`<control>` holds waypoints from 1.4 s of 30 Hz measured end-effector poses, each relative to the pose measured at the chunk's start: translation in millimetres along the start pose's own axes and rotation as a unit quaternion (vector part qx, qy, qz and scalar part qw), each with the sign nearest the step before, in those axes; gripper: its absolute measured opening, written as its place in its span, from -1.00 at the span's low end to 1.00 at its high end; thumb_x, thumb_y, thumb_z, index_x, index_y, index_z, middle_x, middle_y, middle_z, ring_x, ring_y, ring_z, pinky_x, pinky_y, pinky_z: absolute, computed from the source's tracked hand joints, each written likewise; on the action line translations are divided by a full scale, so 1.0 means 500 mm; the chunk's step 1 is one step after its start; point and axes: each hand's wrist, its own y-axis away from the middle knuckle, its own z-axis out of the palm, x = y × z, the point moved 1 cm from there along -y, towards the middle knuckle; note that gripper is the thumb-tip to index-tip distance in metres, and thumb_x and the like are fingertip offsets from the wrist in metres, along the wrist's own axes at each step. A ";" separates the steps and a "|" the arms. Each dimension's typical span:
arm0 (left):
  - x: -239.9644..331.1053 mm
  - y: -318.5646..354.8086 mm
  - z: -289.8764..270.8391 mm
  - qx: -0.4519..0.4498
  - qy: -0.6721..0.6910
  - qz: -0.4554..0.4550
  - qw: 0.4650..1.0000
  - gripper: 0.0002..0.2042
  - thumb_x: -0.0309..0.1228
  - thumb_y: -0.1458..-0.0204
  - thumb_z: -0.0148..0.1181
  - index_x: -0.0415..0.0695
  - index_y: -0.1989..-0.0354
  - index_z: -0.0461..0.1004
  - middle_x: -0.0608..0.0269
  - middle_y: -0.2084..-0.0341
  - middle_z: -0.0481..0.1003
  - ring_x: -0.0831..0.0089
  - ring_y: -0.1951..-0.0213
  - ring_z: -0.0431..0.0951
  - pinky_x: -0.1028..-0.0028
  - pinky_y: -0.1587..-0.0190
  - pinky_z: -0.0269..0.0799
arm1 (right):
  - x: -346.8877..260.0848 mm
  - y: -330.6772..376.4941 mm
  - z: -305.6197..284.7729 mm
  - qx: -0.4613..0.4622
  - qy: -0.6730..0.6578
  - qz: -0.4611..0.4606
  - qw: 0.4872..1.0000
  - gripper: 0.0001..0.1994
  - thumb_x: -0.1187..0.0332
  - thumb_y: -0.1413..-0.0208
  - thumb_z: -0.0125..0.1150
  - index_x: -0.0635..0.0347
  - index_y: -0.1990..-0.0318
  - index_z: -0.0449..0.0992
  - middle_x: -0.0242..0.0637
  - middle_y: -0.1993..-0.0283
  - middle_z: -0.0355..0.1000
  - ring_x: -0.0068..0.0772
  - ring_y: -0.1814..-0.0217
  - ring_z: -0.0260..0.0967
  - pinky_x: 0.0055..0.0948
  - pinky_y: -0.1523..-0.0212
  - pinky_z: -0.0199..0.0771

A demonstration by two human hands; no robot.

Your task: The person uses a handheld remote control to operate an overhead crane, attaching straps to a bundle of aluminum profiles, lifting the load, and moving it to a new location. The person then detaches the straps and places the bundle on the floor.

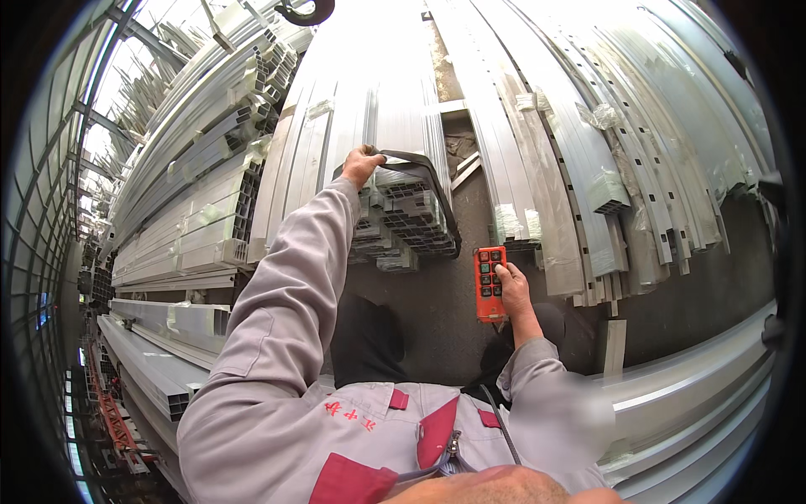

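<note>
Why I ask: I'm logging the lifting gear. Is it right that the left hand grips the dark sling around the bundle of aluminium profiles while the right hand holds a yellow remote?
Not quite: the remote in the right hand is orange, not yellow, as the head view shows. The left hand does grip the dark sling around the bundle of aluminium profiles.

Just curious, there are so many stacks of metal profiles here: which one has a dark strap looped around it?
The bundle straight ahead, under the left hand, which grips its dark sling. Neighbouring stacks show only clear wrap.

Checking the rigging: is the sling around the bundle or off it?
Around: the dark sling loops over the bundle end, left hand gripping it.
</note>
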 end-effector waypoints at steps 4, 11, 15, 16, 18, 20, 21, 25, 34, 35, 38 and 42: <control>0.018 0.015 -0.001 0.001 -0.008 -0.003 1.000 -0.64 -0.42 0.01 0.37 -0.29 0.04 0.52 0.20 0.21 0.57 0.40 0.12 0.51 0.45 -0.07 0.36 | 0.003 -0.001 -0.001 -0.004 -0.031 0.013 0.999 -0.68 0.16 -0.29 0.19 0.30 0.17 0.58 -0.43 0.34 0.50 -0.65 0.30 0.37 -0.52 0.23 0.43; 0.006 0.008 0.000 -0.006 -0.001 0.004 1.000 -0.64 -0.41 0.01 0.39 -0.30 0.06 0.52 0.18 0.21 0.57 0.40 0.12 0.52 0.45 -0.07 0.38 | 0.000 0.001 -0.002 -0.019 -0.049 -0.009 0.999 -0.69 0.17 -0.31 0.17 0.30 0.16 0.58 -0.45 0.33 0.50 -0.67 0.30 0.37 -0.54 0.25 0.43; -0.024 -0.016 0.002 0.002 -0.004 0.011 1.000 -0.57 -0.30 0.06 0.43 -0.24 0.02 0.58 0.17 0.16 0.63 0.36 0.06 0.58 0.43 -0.13 0.40 | -0.009 0.004 0.001 -0.022 -0.055 -0.010 0.998 -0.72 0.20 -0.33 0.17 0.28 0.14 0.57 -0.47 0.32 0.49 -0.70 0.30 0.37 -0.57 0.25 0.43; -0.030 -0.021 0.001 0.006 -0.009 0.012 1.000 -0.53 -0.23 0.09 0.45 -0.20 0.00 0.61 0.17 0.14 0.66 0.34 0.03 0.60 0.43 -0.16 0.41 | -0.010 0.005 0.003 -0.026 -0.073 -0.008 0.997 -0.73 0.20 -0.33 0.17 0.28 0.14 0.57 -0.48 0.31 0.49 -0.71 0.30 0.36 -0.59 0.25 0.43; -0.037 -0.026 0.003 0.011 -0.014 0.014 1.000 -0.55 -0.28 0.07 0.44 -0.24 0.00 0.59 0.15 0.14 0.64 0.34 0.03 0.59 0.42 -0.17 0.40 | -0.013 0.006 0.003 -0.031 -0.094 -0.011 0.995 -0.74 0.21 -0.34 0.16 0.26 0.13 0.56 -0.49 0.30 0.48 -0.73 0.30 0.36 -0.61 0.25 0.42; -0.037 -0.026 0.007 0.009 -0.016 0.018 1.000 -0.64 -0.43 0.00 0.39 -0.32 0.04 0.54 0.14 0.19 0.61 0.36 0.08 0.56 0.41 -0.14 0.40 | -0.016 0.006 0.003 -0.036 -0.107 -0.012 0.994 -0.75 0.22 -0.35 0.16 0.25 0.12 0.55 -0.49 0.29 0.48 -0.73 0.30 0.36 -0.62 0.25 0.43; -0.034 -0.023 0.008 0.024 -0.032 0.013 0.999 -0.59 -0.40 0.02 0.42 -0.32 0.00 0.55 0.12 0.14 0.61 0.33 0.04 0.56 0.40 -0.17 0.38 | -0.017 0.006 0.002 -0.030 -0.104 -0.022 0.994 -0.76 0.23 -0.34 0.16 0.25 0.12 0.55 -0.49 0.29 0.48 -0.73 0.30 0.37 -0.62 0.25 0.43; -0.007 0.009 0.008 0.040 -0.062 0.041 0.996 -0.48 -0.34 0.02 0.40 -0.37 -0.10 0.49 0.07 0.07 0.60 0.35 0.01 0.56 0.44 -0.18 0.38 | -0.019 0.005 0.000 -0.034 -0.134 -0.007 0.990 -0.75 0.23 -0.34 0.16 0.25 0.08 0.55 -0.48 0.24 0.52 -0.69 0.27 0.42 -0.60 0.23 0.47; 0.037 0.052 -0.027 -0.044 -0.012 0.011 0.999 -0.57 -0.33 0.02 0.43 -0.35 0.02 0.56 0.08 0.13 0.61 0.36 0.10 0.56 0.43 -0.07 0.43 | -0.035 0.015 -0.015 -0.022 -0.153 -0.005 0.988 -0.71 0.21 -0.40 0.07 0.24 -0.01 0.54 -0.49 0.23 0.53 -0.70 0.29 0.46 -0.62 0.27 0.50; 0.034 0.036 -0.028 -0.051 -0.010 0.018 0.999 -0.58 -0.33 0.02 0.44 -0.34 0.04 0.57 0.08 0.14 0.61 0.36 0.11 0.56 0.42 -0.06 0.44 | -0.037 0.016 -0.014 -0.023 -0.150 -0.019 0.988 -0.71 0.21 -0.40 0.07 0.24 0.00 0.55 -0.49 0.23 0.53 -0.70 0.30 0.45 -0.62 0.27 0.49; -0.001 0.000 -0.022 -0.065 -0.012 0.070 0.995 -0.71 -0.39 -0.02 0.43 -0.30 0.14 0.60 0.24 0.31 0.61 0.45 0.19 0.57 0.47 0.02 0.48 | -0.041 0.017 -0.015 -0.003 -0.118 -0.020 0.993 -0.71 0.19 -0.38 0.10 0.25 0.04 0.54 -0.51 0.25 0.50 -0.72 0.28 0.39 -0.63 0.25 0.44; -0.042 -0.023 -0.025 -0.072 0.011 0.120 0.990 -0.65 -0.36 -0.06 0.44 -0.35 0.08 0.56 0.22 0.27 0.62 0.49 0.18 0.58 0.54 -0.01 0.46 | -0.042 -0.020 -0.028 0.023 -0.045 -0.032 0.998 -0.71 0.19 -0.36 0.13 0.26 0.09 0.56 -0.52 0.28 0.47 -0.71 0.29 0.34 -0.61 0.23 0.39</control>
